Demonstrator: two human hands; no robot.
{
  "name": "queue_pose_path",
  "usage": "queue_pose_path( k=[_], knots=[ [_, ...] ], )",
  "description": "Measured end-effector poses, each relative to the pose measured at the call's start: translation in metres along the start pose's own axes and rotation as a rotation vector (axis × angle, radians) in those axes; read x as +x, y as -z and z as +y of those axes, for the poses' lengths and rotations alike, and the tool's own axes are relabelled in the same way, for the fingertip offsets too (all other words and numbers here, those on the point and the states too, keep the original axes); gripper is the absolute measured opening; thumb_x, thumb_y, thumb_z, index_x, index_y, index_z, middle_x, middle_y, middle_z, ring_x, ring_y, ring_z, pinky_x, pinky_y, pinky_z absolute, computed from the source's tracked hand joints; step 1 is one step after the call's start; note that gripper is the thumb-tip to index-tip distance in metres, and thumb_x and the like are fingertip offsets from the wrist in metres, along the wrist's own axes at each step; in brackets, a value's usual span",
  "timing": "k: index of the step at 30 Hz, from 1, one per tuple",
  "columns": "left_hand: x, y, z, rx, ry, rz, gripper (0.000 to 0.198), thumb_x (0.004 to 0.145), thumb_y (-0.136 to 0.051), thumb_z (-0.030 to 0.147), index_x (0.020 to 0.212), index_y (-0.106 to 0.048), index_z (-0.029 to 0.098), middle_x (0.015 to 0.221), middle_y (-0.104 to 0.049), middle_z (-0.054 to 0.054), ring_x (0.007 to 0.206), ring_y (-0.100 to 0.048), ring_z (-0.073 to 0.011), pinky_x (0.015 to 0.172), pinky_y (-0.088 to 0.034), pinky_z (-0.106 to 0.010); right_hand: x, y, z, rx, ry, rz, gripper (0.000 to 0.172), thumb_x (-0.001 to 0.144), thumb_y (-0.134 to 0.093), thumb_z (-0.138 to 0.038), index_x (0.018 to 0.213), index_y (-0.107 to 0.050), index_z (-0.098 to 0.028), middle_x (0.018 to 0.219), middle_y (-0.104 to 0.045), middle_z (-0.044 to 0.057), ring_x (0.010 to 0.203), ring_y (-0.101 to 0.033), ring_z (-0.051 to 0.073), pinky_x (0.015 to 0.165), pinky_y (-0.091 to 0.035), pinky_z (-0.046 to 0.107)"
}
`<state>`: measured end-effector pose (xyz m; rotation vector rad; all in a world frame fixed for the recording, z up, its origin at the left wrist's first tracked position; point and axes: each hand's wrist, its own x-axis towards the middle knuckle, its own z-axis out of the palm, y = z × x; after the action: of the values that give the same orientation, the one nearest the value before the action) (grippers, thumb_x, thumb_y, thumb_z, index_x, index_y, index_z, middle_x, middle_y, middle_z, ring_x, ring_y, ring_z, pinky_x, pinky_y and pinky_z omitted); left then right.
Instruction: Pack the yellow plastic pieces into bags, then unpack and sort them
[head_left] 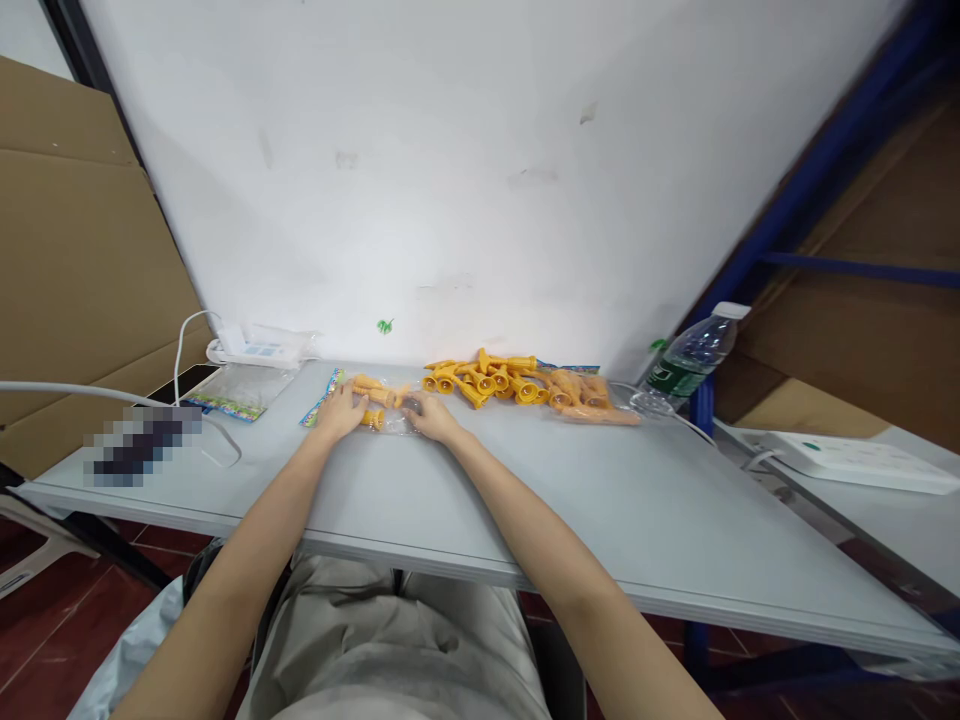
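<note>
A clear plastic bag (pixel 395 418) with a colourful printed header (pixel 322 398) lies flat on the table, several yellow plastic toy pieces (pixel 373 395) inside it. My left hand (pixel 341 412) grips its left part close to the header, fingers bent over the plastic. At the bag's right end, my right hand (pixel 433 416) has its fingers curled on the film, their tips partly hidden. To the right of that hand is a pile of loose yellow toy pieces (pixel 491 380) with hollow round ends. Beside the pile lies another filled clear bag (pixel 592 405).
A plastic water bottle (pixel 694 355) leans at the right by a blue post. Flat header bags (pixel 240 390), a white cable (pixel 180 350) and a pixelated dark item (pixel 142 445) are on the left. A cardboard box (pixel 67 250) borders the table (pixel 420 500); a white wall (pixel 465 180) stands behind.
</note>
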<state>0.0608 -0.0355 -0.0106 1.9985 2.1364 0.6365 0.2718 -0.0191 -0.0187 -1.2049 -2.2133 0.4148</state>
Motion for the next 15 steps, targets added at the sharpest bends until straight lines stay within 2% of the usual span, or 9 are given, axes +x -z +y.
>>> queue_pose_path(
  k=[3, 6, 8, 11, 15],
  knots=[
    [0.002, -0.002, -0.002, -0.034, 0.013, 0.039, 0.052, 0.094, -0.036, 0.039, 0.142, -0.04, 0.018, 0.148, -0.045, -0.013, 0.139, -0.04, -0.0253, 0.112, -0.033, -0.041, -0.001, 0.0, -0.001, -0.038, -0.015, -0.062, 0.04, 0.083, -0.056, -0.015, 0.122, -0.064, -0.022, 0.126, -0.064, 0.01, 0.12, -0.056, 0.025, 0.106, -0.036, 0.046],
    [0.005, -0.003, -0.004, -0.064, 0.004, 0.103, 0.046, 0.092, -0.037, 0.031, 0.135, -0.046, 0.016, 0.146, -0.047, -0.013, 0.138, -0.04, -0.0236, 0.112, -0.034, -0.039, -0.003, 0.001, -0.002, -0.087, -0.035, -0.062, 0.04, 0.087, -0.051, -0.017, 0.125, -0.062, -0.022, 0.132, -0.061, 0.011, 0.127, -0.051, 0.025, 0.112, -0.026, 0.053],
    [0.006, -0.002, -0.007, -0.087, -0.018, 0.123, 0.041, 0.089, -0.039, 0.025, 0.128, -0.051, 0.016, 0.14, -0.052, -0.013, 0.133, -0.046, -0.0222, 0.11, -0.037, -0.037, -0.005, 0.004, 0.0, -0.123, -0.04, -0.004, 0.038, 0.089, -0.045, -0.015, 0.121, -0.063, -0.021, 0.13, -0.061, 0.011, 0.127, -0.051, 0.025, 0.113, -0.022, 0.055],
    [0.009, -0.003, -0.011, -0.117, -0.06, 0.098, 0.036, 0.086, -0.041, 0.02, 0.117, -0.059, 0.018, 0.129, -0.06, -0.009, 0.124, -0.053, -0.0208, 0.106, -0.042, -0.036, -0.007, 0.011, 0.007, -0.219, -0.061, 0.165, 0.038, 0.087, -0.04, -0.011, 0.115, -0.065, -0.017, 0.129, -0.06, 0.014, 0.126, -0.05, 0.025, 0.115, -0.016, 0.055],
    [0.01, -0.006, -0.014, -0.093, -0.077, 0.08, 0.037, 0.085, -0.042, 0.019, 0.115, -0.063, 0.022, 0.136, -0.057, -0.004, 0.13, -0.048, -0.0207, 0.11, -0.038, -0.037, -0.01, 0.017, 0.026, -0.344, -0.136, 0.319, 0.044, 0.085, -0.039, -0.009, 0.124, -0.059, -0.015, 0.137, -0.053, 0.016, 0.131, -0.043, 0.027, 0.116, -0.012, 0.056]
  ],
)
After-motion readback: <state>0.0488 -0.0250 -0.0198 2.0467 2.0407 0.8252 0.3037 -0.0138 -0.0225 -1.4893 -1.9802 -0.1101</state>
